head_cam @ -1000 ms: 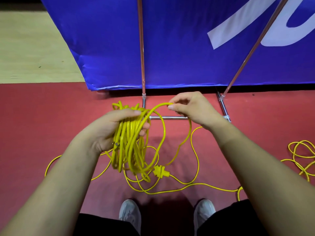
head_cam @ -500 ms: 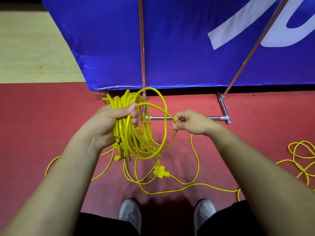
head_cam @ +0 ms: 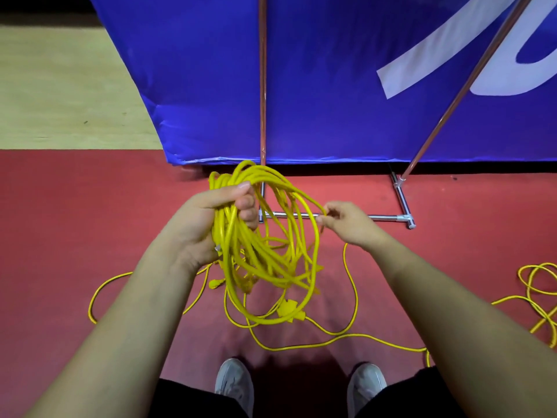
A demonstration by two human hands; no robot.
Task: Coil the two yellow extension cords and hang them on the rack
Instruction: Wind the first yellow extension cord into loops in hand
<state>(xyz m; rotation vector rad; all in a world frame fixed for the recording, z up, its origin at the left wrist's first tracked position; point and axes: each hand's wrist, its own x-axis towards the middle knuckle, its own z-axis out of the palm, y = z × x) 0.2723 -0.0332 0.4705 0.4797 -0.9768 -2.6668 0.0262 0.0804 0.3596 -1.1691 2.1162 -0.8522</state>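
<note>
My left hand (head_cam: 208, 218) grips the top of a thick bundle of yellow cord loops (head_cam: 259, 254) that hang down in front of me. My right hand (head_cam: 346, 221) pinches a single strand of the same cord at the loops' right side. A yellow plug block (head_cam: 291, 309) dangles at the bottom of the bundle, and loose cord (head_cam: 349, 297) trails from it across the red floor. A second yellow cord (head_cam: 539, 285) lies tangled on the floor at the far right. The metal rack's base bar (head_cam: 376, 217) and upright poles (head_cam: 262, 86) stand just beyond my hands.
A blue banner (head_cam: 331, 86) hangs behind the rack poles. A slanted pole (head_cam: 452, 95) runs down to the right foot of the frame. My two grey shoes (head_cam: 235, 384) stand on the red floor below the cord. Pale wooden floor (head_cam: 60, 86) lies at the upper left.
My right hand has laid one loop onto the bundle and slid down and right along the strand. The bundle in my left hand has risen a little and grown fuller.
</note>
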